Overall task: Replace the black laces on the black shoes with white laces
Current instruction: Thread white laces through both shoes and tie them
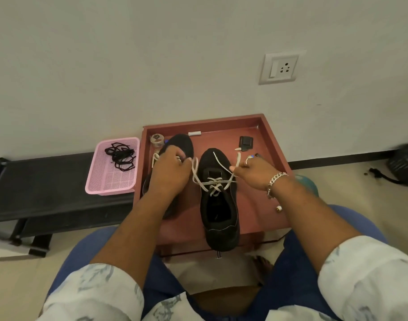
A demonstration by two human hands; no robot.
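A person sits w/ both arms reaching forward over a low reddish-brown wooden tray-top table (271,144) that stands against the wall. On it stand two black fabric shoes, toes pointing to the far side. The right black shoe (219,205) is near the centre, its heel hanging over the near edge of the table; a white flat lace (213,183) is threaded through its lower eyelets in crosses, approx. halfway up. The left hand (169,172) has its fingers curled and pinches the left end of this lace, just left of the shoe's toe. The right hand (256,171), w/ a ring and a silver chain bracelet (276,179) at the wrist, pinches the right end of the lace between thumb and fingertip, and the free tip stands up above the fingers. The left black shoe (182,144) is mostly hidden behind the left hand and forearm; a second white lace (154,158) shows at its left side, but how it is threaded I cannot tell. Left of the table, a pink plastic mesh basket (101,179) rests on a black low rack (43,193) and holds the black laces (120,156) in a loose tangle at its far end. On the far part of the table lie a small round tin (157,140), a black key fob w/ key (245,143) and a small white stick (194,133). A white wall socket (281,68) is on the wall at far right.
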